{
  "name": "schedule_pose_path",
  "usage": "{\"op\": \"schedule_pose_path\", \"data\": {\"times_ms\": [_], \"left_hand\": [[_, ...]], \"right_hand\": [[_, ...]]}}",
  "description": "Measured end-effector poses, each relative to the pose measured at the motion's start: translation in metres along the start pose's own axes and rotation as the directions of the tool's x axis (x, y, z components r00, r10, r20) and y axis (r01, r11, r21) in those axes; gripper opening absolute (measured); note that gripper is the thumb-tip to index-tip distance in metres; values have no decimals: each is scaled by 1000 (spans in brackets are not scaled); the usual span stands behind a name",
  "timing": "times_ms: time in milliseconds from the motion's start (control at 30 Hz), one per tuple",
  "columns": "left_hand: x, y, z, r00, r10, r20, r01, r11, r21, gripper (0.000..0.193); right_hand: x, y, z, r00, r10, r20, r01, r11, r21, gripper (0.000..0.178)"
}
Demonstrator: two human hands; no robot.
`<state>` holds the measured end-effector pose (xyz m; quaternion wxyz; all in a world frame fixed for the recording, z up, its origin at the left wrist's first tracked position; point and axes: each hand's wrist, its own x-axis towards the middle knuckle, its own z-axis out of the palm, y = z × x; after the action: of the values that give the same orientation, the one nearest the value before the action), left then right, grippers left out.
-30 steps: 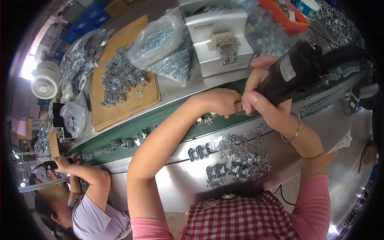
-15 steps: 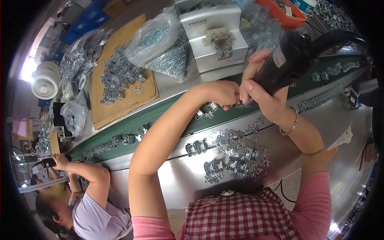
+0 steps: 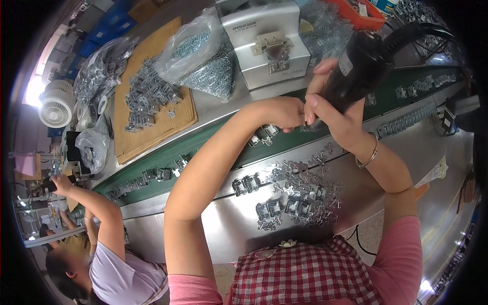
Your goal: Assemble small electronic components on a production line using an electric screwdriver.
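Observation:
My right hand [image 3: 338, 114] is wrapped round a black electric screwdriver [image 3: 354, 71], which slants down to the left with its cable rising from the top end. Its tip meets the fingers of my left hand [image 3: 285, 113], closed over the green conveyor belt [image 3: 216, 147]. What the left fingers pinch is mostly hidden; only a bit of metal shows by the tip. Metal brackets [image 3: 263, 134] lie on the belt just below that hand. Nearer me, more metal brackets [image 3: 297, 206] and a heap of loose small metal parts [image 3: 290, 173] rest on the steel table [image 3: 223, 229].
Beyond the belt stand a silver-grey machine [image 3: 267, 43], an open plastic bag of screws [image 3: 203, 66] and a cardboard sheet [image 3: 178, 119] piled with brackets. A red bin [image 3: 368, 20] is at the far right. At left, a co-worker [image 3: 119, 264] reaches over the belt.
My hands stay together at nearly the same spot, with the screwdriver shifted slightly. The co-worker's raised hand and black tool have moved up and left.

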<state>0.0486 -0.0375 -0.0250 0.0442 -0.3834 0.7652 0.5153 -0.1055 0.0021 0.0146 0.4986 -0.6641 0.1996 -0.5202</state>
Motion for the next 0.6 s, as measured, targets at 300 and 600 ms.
{"op": "schedule_pose_path", "data": {"times_ms": [300,600], "left_hand": [[4,3,-2,999,-2,32,4,999,-42,30],[24,-11,3,989,145,-8,-145,989,15,28]], "right_hand": [[-6,2,-5,999,33,6,-33,999,-17,36],[-26,-6,-4,855,-347,385,453,861,-230,43]]}}
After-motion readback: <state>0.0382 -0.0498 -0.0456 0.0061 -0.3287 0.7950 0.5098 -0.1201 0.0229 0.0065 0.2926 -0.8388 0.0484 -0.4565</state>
